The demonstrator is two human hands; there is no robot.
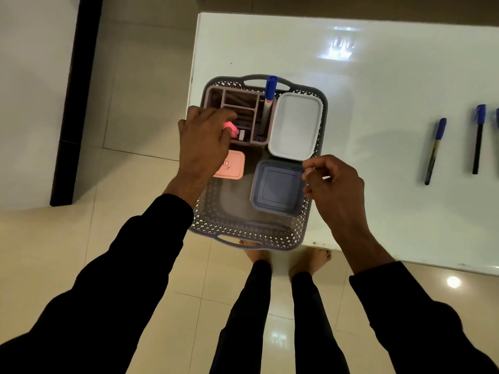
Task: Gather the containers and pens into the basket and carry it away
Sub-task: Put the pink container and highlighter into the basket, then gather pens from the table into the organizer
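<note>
A grey lattice basket (pixel 310 225) sits on the near left corner of the white table (pixel 378 90). It holds a mauve compartment organiser (pixel 237 99) with a blue-capped pen (pixel 270 89) standing in it, a white container (pixel 295 125), a blue-grey square container (pixel 278 187) and a pink container (pixel 235 168). My left hand (pixel 202 144) hovers over the organiser, fingers curled around a small pink thing (pixel 229 128). My right hand (pixel 332 184) is at the basket's right rim, fingers curled, with nothing seen in it.
Two blue-capped pens (pixel 434 151) (pixel 478 139) lie on the table to the right, and a third (pixel 497 117) shows at the frame's edge. The basket overhangs the table's near edge above my bare feet (pixel 310 261). A dark post (pixel 75 103) stands on the left.
</note>
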